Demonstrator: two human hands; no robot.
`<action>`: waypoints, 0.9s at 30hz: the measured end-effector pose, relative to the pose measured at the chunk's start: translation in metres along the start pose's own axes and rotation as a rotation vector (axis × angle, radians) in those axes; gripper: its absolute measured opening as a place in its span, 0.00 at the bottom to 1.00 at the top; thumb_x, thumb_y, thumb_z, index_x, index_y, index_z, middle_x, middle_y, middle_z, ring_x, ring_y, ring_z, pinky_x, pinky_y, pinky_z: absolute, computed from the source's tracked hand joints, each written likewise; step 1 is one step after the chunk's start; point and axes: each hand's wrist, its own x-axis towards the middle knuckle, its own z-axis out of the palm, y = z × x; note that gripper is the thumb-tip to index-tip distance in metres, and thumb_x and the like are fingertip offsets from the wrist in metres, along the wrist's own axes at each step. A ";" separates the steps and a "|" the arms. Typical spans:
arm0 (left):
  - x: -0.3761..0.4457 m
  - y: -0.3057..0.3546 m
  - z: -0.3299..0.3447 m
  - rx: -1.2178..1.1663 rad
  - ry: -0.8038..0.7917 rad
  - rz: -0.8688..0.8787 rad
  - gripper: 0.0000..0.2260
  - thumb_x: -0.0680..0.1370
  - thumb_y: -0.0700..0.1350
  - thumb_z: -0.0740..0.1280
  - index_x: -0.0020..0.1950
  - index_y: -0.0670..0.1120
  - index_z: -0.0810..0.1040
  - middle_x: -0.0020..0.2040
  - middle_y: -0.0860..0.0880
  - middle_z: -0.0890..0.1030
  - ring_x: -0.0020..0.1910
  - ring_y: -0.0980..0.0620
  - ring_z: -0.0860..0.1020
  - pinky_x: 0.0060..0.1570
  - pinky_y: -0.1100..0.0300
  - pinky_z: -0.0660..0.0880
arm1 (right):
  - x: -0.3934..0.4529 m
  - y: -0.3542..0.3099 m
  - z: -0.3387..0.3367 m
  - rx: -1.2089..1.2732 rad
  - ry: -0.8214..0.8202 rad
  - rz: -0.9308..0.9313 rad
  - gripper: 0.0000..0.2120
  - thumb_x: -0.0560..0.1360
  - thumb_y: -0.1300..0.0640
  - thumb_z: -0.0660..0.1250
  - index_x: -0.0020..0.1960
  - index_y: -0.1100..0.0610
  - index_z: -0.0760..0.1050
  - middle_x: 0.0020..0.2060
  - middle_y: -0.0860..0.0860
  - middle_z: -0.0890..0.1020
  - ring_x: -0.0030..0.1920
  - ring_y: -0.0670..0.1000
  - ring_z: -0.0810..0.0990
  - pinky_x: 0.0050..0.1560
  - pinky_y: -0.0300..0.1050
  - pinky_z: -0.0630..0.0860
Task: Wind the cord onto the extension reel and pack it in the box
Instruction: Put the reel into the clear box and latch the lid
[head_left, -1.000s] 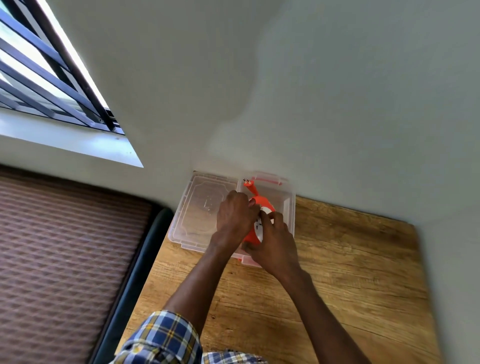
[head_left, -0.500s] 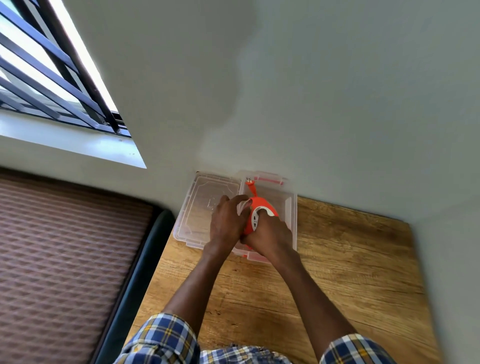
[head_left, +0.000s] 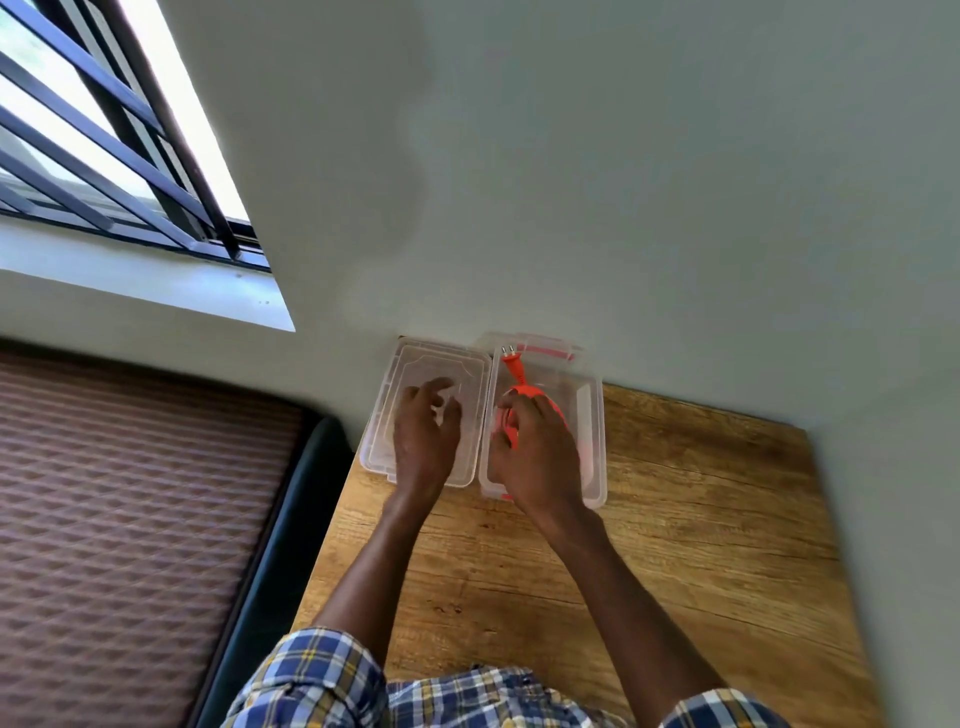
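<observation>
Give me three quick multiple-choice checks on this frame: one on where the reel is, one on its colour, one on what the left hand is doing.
1. Where is the extension reel?
A. on the bare table
B. inside the clear box
C. on the lid

2. What colour is the reel's plug?
A. orange
B. black
C. blue

3. What is the left hand doing?
A. gripping the reel
B. spread open over the lid
C. resting on the table

Answers:
1 B, the reel sits within the box walls under the right hand.
2 A, plug and reel body are orange.
3 B, its fingers are splayed over the lid, holding nothing.
</observation>
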 end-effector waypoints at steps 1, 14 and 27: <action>0.003 -0.004 -0.006 0.059 0.045 -0.036 0.13 0.82 0.42 0.70 0.67 0.46 0.82 0.59 0.45 0.79 0.55 0.46 0.80 0.55 0.44 0.80 | 0.000 -0.010 0.004 0.098 0.011 -0.033 0.15 0.78 0.55 0.71 0.65 0.52 0.78 0.61 0.48 0.82 0.58 0.50 0.82 0.57 0.49 0.82; 0.010 -0.058 -0.065 0.505 -0.084 -0.396 0.27 0.83 0.56 0.68 0.76 0.42 0.71 0.72 0.38 0.72 0.71 0.36 0.69 0.68 0.38 0.67 | 0.020 -0.039 0.075 -0.283 0.048 -0.059 0.23 0.73 0.56 0.73 0.67 0.52 0.75 0.69 0.55 0.73 0.68 0.57 0.72 0.59 0.55 0.79; -0.012 -0.004 -0.021 0.215 -0.180 -0.097 0.19 0.83 0.63 0.64 0.63 0.50 0.81 0.44 0.55 0.85 0.39 0.61 0.82 0.36 0.62 0.74 | 0.082 0.015 0.028 -0.287 0.052 0.038 0.22 0.78 0.56 0.67 0.72 0.51 0.74 0.70 0.57 0.71 0.66 0.62 0.73 0.56 0.54 0.78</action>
